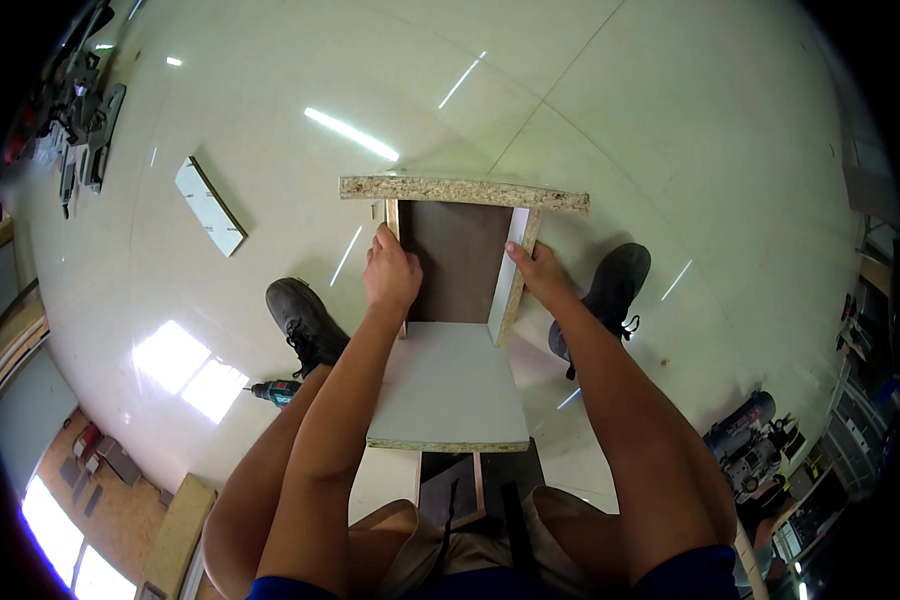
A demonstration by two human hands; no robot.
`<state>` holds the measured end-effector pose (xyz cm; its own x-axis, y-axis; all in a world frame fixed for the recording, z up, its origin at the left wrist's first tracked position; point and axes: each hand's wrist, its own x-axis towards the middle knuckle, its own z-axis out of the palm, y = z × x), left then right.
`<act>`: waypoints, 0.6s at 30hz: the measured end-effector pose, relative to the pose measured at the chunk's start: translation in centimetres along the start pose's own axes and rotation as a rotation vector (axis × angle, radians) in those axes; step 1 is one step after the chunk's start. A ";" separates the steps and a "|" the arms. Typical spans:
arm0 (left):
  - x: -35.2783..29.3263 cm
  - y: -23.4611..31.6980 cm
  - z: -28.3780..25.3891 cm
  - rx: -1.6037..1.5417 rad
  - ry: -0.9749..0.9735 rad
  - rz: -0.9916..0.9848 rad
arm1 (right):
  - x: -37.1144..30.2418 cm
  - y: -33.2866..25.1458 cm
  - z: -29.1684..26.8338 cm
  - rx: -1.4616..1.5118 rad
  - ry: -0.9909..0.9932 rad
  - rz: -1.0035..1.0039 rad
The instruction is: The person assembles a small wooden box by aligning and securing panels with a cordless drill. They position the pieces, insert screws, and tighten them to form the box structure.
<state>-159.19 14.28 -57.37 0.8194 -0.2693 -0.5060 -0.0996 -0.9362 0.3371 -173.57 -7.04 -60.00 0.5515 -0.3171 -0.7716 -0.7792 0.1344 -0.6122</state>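
Between my feet stands a drawer-like box of particle board, with a dark brown bottom panel (453, 262) and a white right side wall (510, 265). Across its far end runs a thicker board (465, 192) with a raw chipboard edge. My left hand (391, 272) is closed round the left side wall, near that far board. On the opposite wall my right hand (539, 272) grips with the thumb on the top edge and the fingers outside, partly hidden. A white board (450, 385) with a raw near edge lies at the box's near end, toward me.
A cordless drill (275, 392) lies beside my left shoe (305, 318). A loose white board strip (210, 207) is on the floor at far left. My right shoe (613, 290) stands beside the box. Tools and a dark cylindrical tank (742, 425) stand at right.
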 end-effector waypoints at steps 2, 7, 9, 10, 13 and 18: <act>-0.1 0.1 -0.2 0.009 -0.031 -0.010 | -0.5 -0.4 -0.1 0.006 -0.001 0.001; -0.2 -0.1 0.0 0.001 -0.007 0.013 | -1.6 -1.0 0.1 0.076 0.003 -0.016; -0.1 -0.2 0.0 0.020 -0.010 0.011 | -2.0 -0.8 0.3 0.062 0.024 -0.047; -0.2 -0.3 -0.2 0.025 -0.016 0.009 | -2.3 -0.7 0.3 0.056 0.036 -0.064; -0.5 -0.2 -0.2 0.031 -0.013 0.014 | -3.5 -0.6 0.1 -0.013 0.069 -0.179; -0.7 -0.2 0.3 0.025 0.016 0.034 | -5.2 -0.1 -0.1 0.052 0.069 -0.296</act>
<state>-159.86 14.57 -57.30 0.8241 -0.2977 -0.4819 -0.1413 -0.9319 0.3341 -176.36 -5.55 -55.93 0.7295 -0.4121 -0.5458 -0.5703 0.0739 -0.8181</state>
